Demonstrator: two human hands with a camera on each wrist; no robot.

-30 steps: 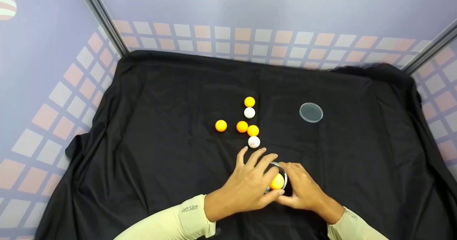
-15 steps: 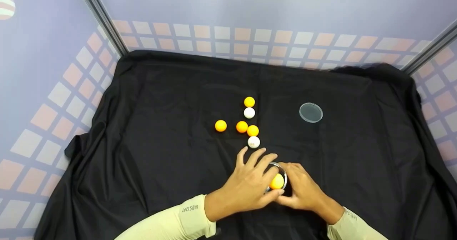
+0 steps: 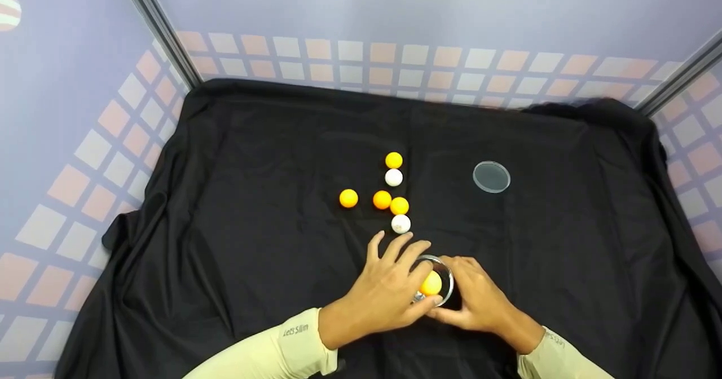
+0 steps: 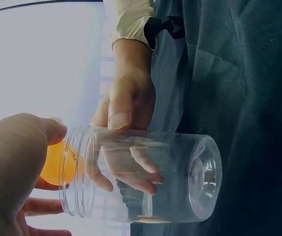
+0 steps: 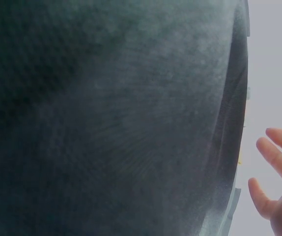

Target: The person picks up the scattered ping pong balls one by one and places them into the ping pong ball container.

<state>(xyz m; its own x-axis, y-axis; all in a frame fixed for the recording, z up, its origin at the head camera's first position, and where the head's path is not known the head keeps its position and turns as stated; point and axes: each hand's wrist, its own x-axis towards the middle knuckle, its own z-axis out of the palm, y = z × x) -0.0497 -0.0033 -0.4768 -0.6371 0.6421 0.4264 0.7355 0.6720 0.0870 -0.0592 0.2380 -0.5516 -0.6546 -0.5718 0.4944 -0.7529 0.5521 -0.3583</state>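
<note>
In the head view my left hand (image 3: 389, 289) pinches an orange table tennis ball (image 3: 431, 283) between thumb and index finger at the mouth of a clear plastic jar (image 3: 445, 295). The left wrist view shows this ball (image 4: 57, 164) partly within the jar's threaded neck (image 4: 84, 196). Beside the jar, my right hand (image 3: 482, 294) holds its wall; thumb and fingers (image 4: 136, 187) lie around it, some seen through the clear plastic. No ball shows in the lower part of the jar (image 4: 170, 172).
Beyond the hands lie several more balls, among them a white ball (image 3: 401, 224) near my left fingertips and a lone orange ball (image 3: 348, 198). A clear round lid (image 3: 491, 177) rests farther right on the black cloth (image 3: 271, 210). Patterned walls (image 3: 338, 7) border the table.
My left hand and the pinched ball have shifted slightly left, so more of the jar's mouth shows. The right hand and the loose balls stay in place.
</note>
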